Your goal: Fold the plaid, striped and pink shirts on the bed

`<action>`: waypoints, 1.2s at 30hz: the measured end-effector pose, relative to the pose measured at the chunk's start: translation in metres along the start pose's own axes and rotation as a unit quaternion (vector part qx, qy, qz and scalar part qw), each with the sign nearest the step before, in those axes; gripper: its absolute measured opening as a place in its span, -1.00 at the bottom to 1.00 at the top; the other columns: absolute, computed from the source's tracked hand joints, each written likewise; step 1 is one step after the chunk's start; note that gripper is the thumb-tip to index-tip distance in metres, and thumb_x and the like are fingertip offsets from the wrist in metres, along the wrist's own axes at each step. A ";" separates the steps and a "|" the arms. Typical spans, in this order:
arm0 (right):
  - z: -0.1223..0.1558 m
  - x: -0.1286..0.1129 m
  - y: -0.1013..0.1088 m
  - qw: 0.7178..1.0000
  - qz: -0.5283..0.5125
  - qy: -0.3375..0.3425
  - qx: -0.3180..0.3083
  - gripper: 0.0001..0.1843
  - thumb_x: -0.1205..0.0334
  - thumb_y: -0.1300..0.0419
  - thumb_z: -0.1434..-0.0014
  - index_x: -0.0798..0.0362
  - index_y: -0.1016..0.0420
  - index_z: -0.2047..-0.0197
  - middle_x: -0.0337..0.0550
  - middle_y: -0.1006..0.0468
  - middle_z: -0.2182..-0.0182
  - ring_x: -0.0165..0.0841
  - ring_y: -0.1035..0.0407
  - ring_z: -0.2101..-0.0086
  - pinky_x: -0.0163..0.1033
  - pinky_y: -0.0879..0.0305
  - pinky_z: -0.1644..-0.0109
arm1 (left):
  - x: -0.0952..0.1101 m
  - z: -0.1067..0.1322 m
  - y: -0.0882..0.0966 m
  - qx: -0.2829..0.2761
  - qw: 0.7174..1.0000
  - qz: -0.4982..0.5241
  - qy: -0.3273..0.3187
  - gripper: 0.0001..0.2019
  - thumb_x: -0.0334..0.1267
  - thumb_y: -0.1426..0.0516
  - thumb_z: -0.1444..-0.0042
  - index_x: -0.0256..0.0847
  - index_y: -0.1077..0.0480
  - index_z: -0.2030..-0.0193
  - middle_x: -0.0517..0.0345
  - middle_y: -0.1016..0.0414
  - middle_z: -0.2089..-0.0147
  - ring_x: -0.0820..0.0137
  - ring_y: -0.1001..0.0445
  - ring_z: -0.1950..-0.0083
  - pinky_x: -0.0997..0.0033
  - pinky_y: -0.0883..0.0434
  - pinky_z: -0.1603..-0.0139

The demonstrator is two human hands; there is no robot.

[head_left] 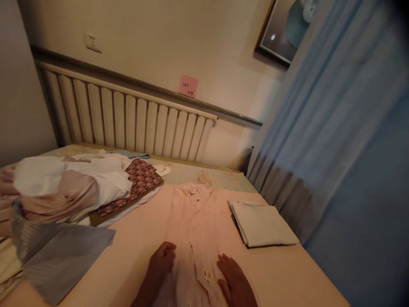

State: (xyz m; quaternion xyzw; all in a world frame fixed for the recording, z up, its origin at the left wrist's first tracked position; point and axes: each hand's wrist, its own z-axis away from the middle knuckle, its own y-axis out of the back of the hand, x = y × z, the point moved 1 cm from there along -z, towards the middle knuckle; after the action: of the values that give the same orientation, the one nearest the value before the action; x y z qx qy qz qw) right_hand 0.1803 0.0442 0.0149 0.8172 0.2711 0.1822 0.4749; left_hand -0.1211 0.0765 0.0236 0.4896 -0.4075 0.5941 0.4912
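A pale pink blouse (196, 230) with cut-out embroidery lies stretched out on the peach-coloured sheet, its collar at the far end. At the blouse's left edge is my left hand (161, 261), its fingers curled and closed on the fabric edge. My right hand (233, 277) rests on the right side of the blouse, fingers stretched out, palm down. The fabric between my hands shows creases and a raised front fold.
Loose clothes (60, 183) are heaped at left, beside a red patterned cloth (143, 181) and a grey cloth (70, 256). A folded striped cloth (265, 224) lies at right. A radiator (131, 119) stands behind; a blue curtain (319, 128) hangs along the right.
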 end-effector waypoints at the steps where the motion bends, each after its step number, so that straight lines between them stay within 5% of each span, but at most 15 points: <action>1: 0.000 0.000 -0.001 1.000 0.000 0.001 0.001 -0.53 0.17 -0.09 -0.27 -0.05 -0.30 -0.25 -0.13 -0.37 -0.19 -0.23 -0.27 -0.18 -0.03 -0.31 -0.22 | 0.000 0.000 0.000 0.001 1.000 0.000 0.001 -0.74 -0.09 -0.07 0.15 -0.19 -0.33 0.34 0.35 -0.26 0.59 0.50 -0.24 0.60 0.50 -0.17 0.59; 36: -0.003 0.000 0.001 0.999 0.033 0.028 0.028 -0.53 0.19 -0.14 -0.23 0.01 -0.34 -0.20 -0.12 -0.42 -0.15 -0.25 -0.32 -0.14 -0.08 -0.37 -0.17 | 0.001 0.000 -0.002 0.002 1.000 0.018 0.019 -0.71 -0.05 -0.08 0.20 -0.17 -0.32 0.35 0.36 -0.25 0.59 0.51 -0.21 0.61 0.49 -0.14 0.59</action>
State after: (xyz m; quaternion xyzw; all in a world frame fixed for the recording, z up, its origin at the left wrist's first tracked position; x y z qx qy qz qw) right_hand 0.1790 0.0462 0.0170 0.8333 0.2625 0.2131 0.4373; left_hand -0.1192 0.0767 0.0250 0.4715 -0.4057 0.6129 0.4873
